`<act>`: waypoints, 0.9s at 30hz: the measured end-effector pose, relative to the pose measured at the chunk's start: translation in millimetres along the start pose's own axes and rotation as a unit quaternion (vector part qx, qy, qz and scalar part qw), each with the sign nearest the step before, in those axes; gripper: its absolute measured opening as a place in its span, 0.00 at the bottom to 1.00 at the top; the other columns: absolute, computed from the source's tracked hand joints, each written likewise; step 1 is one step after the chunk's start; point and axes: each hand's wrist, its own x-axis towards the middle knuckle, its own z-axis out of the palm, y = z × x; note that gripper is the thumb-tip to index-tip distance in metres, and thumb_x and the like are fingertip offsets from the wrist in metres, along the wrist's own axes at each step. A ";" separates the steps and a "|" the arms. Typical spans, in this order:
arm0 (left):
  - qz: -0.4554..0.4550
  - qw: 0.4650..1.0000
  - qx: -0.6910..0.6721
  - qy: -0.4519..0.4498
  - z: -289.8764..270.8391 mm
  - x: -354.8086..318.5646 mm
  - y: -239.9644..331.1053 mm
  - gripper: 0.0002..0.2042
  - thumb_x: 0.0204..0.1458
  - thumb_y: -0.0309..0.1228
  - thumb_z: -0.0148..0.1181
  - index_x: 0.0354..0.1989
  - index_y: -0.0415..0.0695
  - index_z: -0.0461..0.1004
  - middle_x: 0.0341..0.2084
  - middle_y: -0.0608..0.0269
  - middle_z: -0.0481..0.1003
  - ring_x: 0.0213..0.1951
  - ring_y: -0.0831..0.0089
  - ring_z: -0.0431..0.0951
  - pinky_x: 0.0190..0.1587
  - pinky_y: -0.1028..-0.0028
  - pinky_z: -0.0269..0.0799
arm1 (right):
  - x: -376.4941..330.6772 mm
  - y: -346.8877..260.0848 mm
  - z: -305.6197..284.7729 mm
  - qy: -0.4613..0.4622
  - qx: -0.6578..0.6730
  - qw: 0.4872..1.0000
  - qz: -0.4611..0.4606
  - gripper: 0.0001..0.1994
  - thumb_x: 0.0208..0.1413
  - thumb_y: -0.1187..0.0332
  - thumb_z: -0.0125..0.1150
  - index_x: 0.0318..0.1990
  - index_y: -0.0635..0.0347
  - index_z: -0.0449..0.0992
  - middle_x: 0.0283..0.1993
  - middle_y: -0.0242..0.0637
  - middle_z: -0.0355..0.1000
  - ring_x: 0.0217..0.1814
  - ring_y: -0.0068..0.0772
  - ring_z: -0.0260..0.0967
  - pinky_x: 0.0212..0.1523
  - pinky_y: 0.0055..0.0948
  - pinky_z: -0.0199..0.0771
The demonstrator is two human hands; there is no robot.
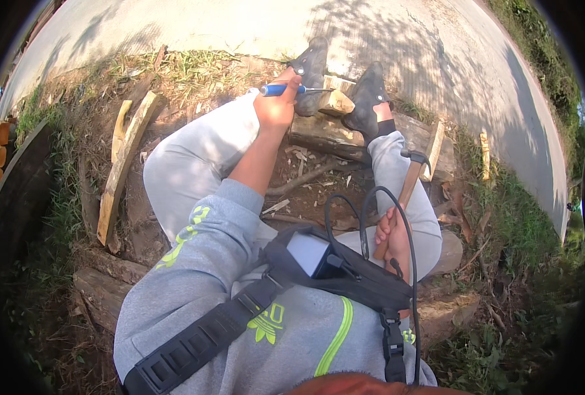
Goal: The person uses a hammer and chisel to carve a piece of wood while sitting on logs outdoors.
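Observation:
My left hand (276, 108) is closed round a blue-handled tool (280, 89) with a slim metal shaft; whether it is a chisel or a screwdriver I cannot tell. Its shaft points right, over a pale cut wood block (336, 104). That block rests on a log (332, 137) between my two dark shoes. Lower right, against my leg, my right hand (392, 234) grips a hammer (410, 181) by its wooden handle. The dark metal hammer head is up, away from the block. Whether the tool's tip touches the wood is unclear.
Wood chips (299, 158) litter the soil below the log. Long split pieces of wood (124, 171) lie at the left, and a short stick (433, 151) leans at the right. A black cable (408, 263) loops from the bag on my chest. Pavement (437, 59) lies beyond.

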 end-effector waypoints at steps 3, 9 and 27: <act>0.043 0.999 0.025 -0.021 -8.5 2.6 -9.3 0.17 0.64 0.42 0.69 0.46 0.37 0.86 0.34 0.63 0.84 0.36 0.79 0.80 0.41 0.74 0.77 | 2.9 4.3 0.6 -0.003 -0.022 1.000 0.014 0.22 0.78 0.45 0.44 0.38 0.52 0.64 0.20 0.27 0.56 0.17 0.23 0.57 0.17 0.27 0.61; 0.110 0.985 -0.011 -0.130 -13.3 21.2 0.8 0.16 0.63 0.41 0.70 0.47 0.39 0.86 0.36 0.62 0.86 0.37 0.72 0.83 0.47 0.73 0.76 | -0.8 0.0 12.1 0.025 -0.056 0.998 0.029 0.21 0.76 0.43 0.46 0.38 0.50 0.65 0.19 0.25 0.54 0.15 0.21 0.54 0.17 0.27 0.60; -0.052 0.997 0.025 -0.049 38.1 36.5 65.8 0.18 0.69 0.43 0.61 0.31 0.41 0.77 0.22 0.62 0.77 0.26 0.70 0.76 0.33 0.67 0.71 | 12.0 -4.2 13.1 0.047 -0.064 0.995 0.060 0.22 0.76 0.42 0.44 0.38 0.50 0.64 0.19 0.26 0.54 0.16 0.21 0.54 0.17 0.25 0.59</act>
